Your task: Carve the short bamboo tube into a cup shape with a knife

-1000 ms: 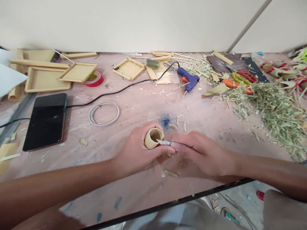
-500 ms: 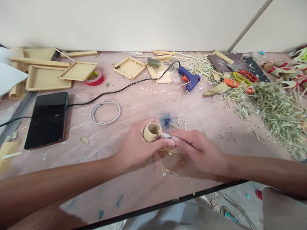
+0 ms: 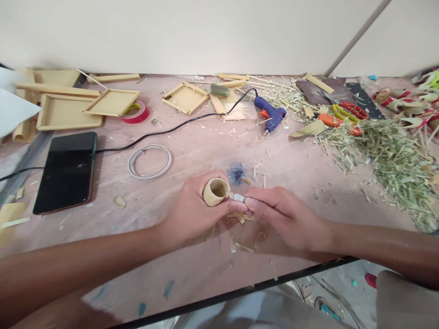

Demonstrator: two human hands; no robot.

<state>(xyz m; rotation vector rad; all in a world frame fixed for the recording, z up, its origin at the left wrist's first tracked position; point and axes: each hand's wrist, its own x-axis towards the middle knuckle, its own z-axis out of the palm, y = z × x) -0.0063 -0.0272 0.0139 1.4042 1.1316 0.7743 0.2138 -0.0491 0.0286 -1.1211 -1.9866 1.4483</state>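
Note:
My left hand (image 3: 195,205) is wrapped round a short hollow bamboo piece (image 3: 214,194), its open end tilted up toward me. In my right hand (image 3: 284,214) is a small knife (image 3: 239,198), gripped close to its short pale blade. The blade's tip meets the right side of the bamboo rim, and my left thumb lies just below it. Most of the knife's handle is hidden inside my fist. Thin bamboo shavings (image 3: 245,247) lie on the table (image 3: 192,151) below and between my hands.
A blue glue gun (image 3: 270,114) lies toward the back, its cord running left. A tape ring (image 3: 150,161) and a black phone (image 3: 66,171) are at left, with bamboo frames (image 3: 70,111) behind. Pliers (image 3: 346,113) and a heap of shavings (image 3: 398,155) sit at right.
The bamboo piece has turned a little in my left hand, and its opening faces slightly differently. The knife has shifted a touch along with it, still at the rim.

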